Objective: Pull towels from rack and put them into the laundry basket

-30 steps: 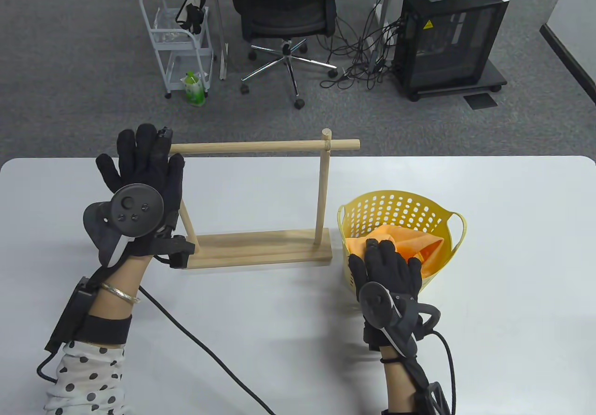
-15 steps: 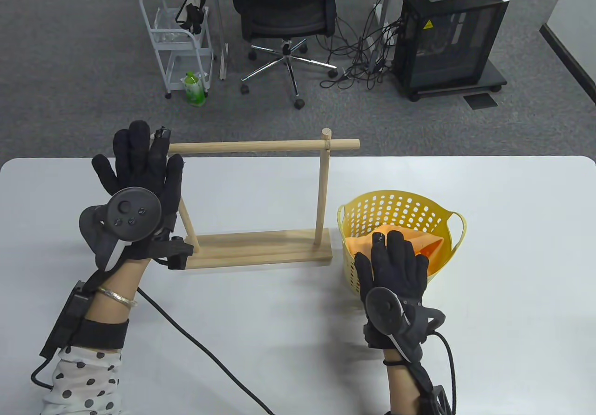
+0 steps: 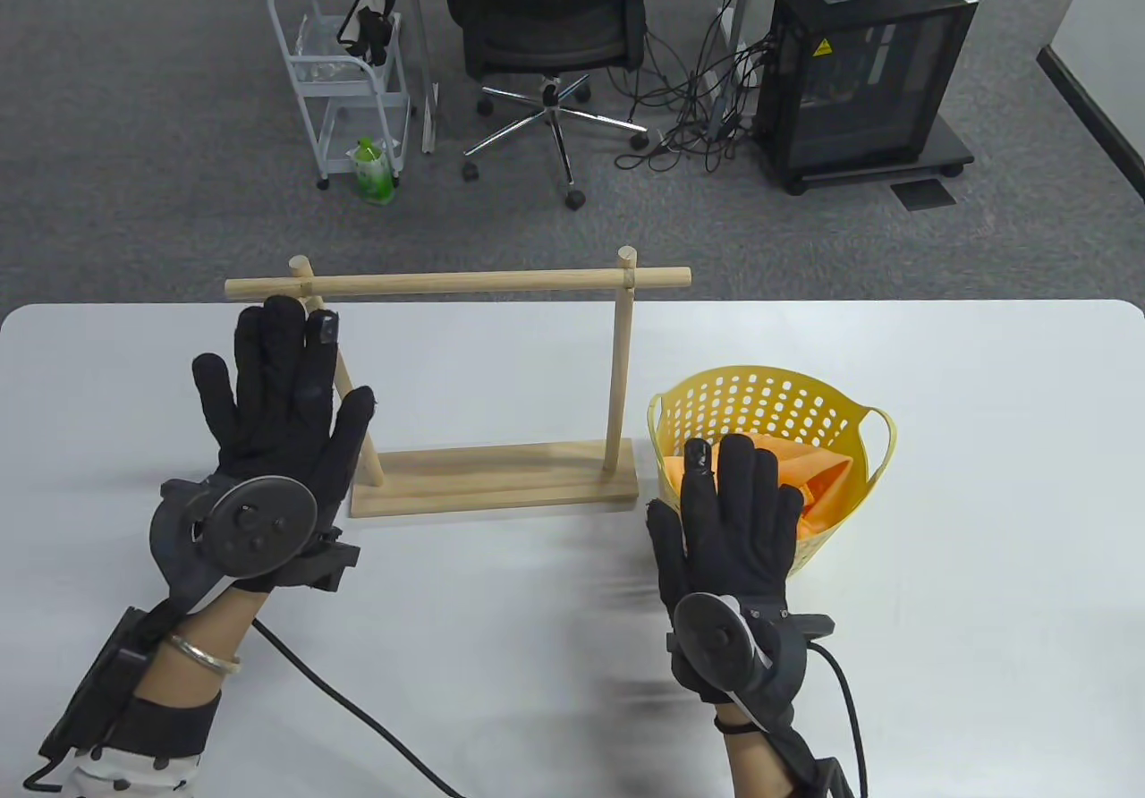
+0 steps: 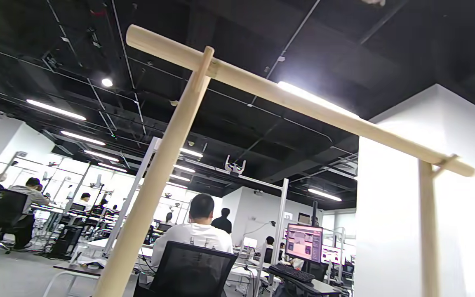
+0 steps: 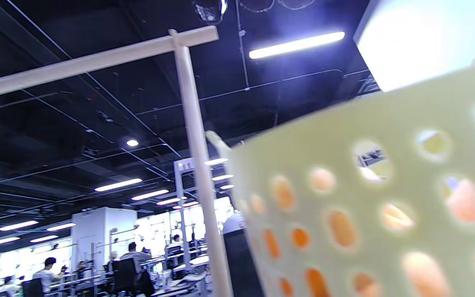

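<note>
A bare wooden towel rack (image 3: pixel 465 283) stands mid-table; its crossbar (image 4: pixel 303 107) and posts (image 5: pixel 192 123) fill both wrist views. To its right sits a yellow perforated laundry basket (image 3: pixel 769 395) with an orange towel (image 3: pixel 818 476) crumpled inside. That basket wall (image 5: pixel 365 185) is close in the right wrist view, orange showing through its holes. My left hand (image 3: pixel 277 404) is open, fingers spread, in front of the rack's left post and holding nothing. My right hand (image 3: pixel 729 503) is open over the basket's near rim, empty.
The white table (image 3: pixel 984 521) reaches the far edge just behind the rack. Beyond it on the carpet are an office chair (image 3: pixel 546 20), a white trolley (image 3: pixel 344 73) and a black computer case (image 3: pixel 863 64). Glove cables (image 3: pixel 358 700) trail across the table's front.
My left hand has drawn back toward me off the rack's left end, uncovering the left post. My right hand has pulled back and left from inside the basket, leaving the orange towel there.
</note>
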Demonstrator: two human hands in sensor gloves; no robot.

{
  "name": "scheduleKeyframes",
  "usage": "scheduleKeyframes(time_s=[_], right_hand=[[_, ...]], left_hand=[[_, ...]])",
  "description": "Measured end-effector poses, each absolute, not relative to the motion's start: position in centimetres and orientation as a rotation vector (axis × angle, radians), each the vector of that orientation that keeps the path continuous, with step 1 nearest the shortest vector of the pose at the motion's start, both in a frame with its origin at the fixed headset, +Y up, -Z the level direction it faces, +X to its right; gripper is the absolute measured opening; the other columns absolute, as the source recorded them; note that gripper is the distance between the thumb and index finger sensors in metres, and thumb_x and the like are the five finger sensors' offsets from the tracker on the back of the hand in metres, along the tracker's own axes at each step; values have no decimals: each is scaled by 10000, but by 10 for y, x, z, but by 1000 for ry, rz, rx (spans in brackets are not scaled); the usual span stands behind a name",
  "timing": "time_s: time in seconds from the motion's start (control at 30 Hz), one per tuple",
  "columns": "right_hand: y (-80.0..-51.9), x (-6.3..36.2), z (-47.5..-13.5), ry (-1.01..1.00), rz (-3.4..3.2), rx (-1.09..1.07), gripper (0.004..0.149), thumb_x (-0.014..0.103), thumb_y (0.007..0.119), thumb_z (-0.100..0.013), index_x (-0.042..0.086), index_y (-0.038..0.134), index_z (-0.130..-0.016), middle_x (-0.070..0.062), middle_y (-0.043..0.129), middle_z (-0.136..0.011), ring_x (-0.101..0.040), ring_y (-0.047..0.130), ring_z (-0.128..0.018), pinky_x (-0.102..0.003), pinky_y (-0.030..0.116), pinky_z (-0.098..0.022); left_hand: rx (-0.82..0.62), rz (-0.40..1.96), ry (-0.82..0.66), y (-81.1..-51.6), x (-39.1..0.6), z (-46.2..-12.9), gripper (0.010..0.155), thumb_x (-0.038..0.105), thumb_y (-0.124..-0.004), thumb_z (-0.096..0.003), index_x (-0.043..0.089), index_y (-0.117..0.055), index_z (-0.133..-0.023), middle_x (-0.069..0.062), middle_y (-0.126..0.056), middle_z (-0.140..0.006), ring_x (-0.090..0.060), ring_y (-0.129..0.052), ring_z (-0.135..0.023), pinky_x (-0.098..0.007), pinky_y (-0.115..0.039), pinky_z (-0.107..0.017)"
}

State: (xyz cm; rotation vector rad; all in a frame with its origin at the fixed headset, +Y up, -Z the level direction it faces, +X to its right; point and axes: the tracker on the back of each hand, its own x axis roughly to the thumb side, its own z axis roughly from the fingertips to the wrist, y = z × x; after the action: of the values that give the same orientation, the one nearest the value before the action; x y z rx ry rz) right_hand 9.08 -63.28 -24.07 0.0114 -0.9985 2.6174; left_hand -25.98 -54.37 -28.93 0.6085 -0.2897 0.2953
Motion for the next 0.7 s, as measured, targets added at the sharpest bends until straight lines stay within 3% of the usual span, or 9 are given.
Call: scheduleKeyframes(time_s=[0.3,0.43,0.7], right_hand=[[-639,54,-224,-931,2658,206,659,540,434,-636,227,474,-1214,-83,327,-1258,-337,364,-1142,-488,255,-848],[-653,36,-218,-851,2709,289,662,540,432,-637,224,461,-1218,-88,322,-1257,-343,362,-1140,-492,257,-845],[-689,12,-214,-677,2777,396,656,506,419,-640,214,386,-1226,-93,269,-1255,-344,323,-1140,-489,239,-842]], left_hand=[[551,247,-334,-586,-259,-252,668,532,-420,-741,222,-260,-1311,-49,-150,-1373,-308,-109,-1251,-572,-55,-874],[505,248,-374,-618,-259,-237,663,526,-428,-741,204,-323,-1311,-54,-186,-1374,-312,-137,-1252,-572,-87,-880],[384,264,-402,-686,-254,-216,647,506,-400,-739,215,-284,-1306,-55,-193,-1371,-313,-152,-1249,-555,-121,-890]])
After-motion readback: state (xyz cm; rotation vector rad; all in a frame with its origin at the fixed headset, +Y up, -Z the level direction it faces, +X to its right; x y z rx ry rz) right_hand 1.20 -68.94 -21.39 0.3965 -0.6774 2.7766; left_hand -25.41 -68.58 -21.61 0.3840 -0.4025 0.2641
